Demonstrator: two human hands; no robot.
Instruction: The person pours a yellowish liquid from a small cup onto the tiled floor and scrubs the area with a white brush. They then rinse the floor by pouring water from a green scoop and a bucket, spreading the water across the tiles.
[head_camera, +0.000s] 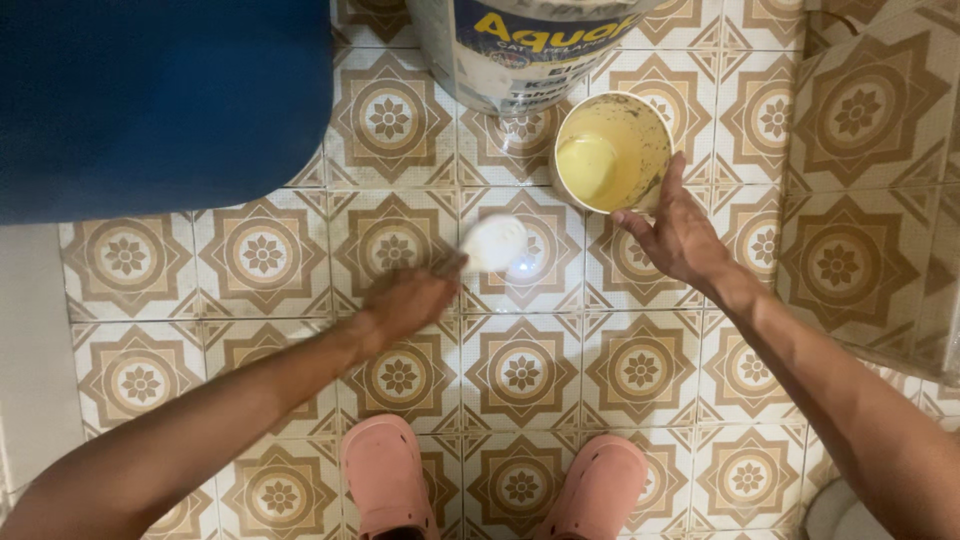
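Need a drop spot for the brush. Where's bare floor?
Bare tile lies between the left hand and the pink clogs, also left of it below the blue drum. Crowded up top: yellow cup, big pail, right hand.

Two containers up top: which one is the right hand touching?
The small yellow cup, paint inside; right hand rests on its rim. The big paint bucket stands untouched.

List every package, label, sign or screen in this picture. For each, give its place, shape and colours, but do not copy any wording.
Large paint bucket: top centre on the tiled floor, round, white-grey, wrapped in a label.
Label on the bucket: curved band, dark blue with yellow and white print.
Small tub: just below the bucket, by the right hand, round, open, pale yellow paint inside, no label visible.
No signs or screens in view.
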